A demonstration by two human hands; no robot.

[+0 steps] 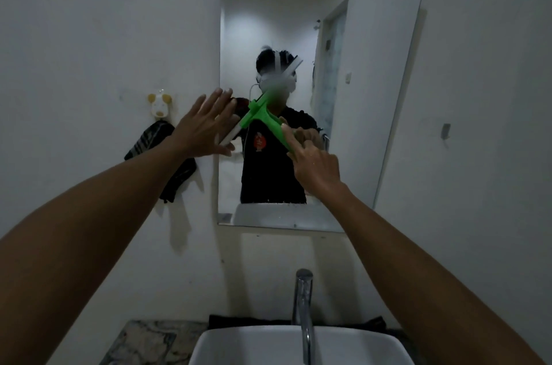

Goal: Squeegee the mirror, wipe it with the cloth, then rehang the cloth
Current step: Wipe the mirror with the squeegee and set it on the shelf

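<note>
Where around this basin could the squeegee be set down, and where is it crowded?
Free: the marbled countertop left of the white basin. The basin's own bowl is open too. Crowded: behind the basin, where the faucet stands before a dark strip at the wall. The right side is hidden by the right arm.

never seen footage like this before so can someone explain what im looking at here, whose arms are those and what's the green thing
There is no machine here: one camera worn on a person's head looks forward and down, so the arms are the wearer's own. The right hand grips the handle of a green squeegee in front of the wall mirror. The left hand is open, near the blade's lower end. A dark cloth hangs from a hook beside the mirror. Below are a tap and white basin.
</note>
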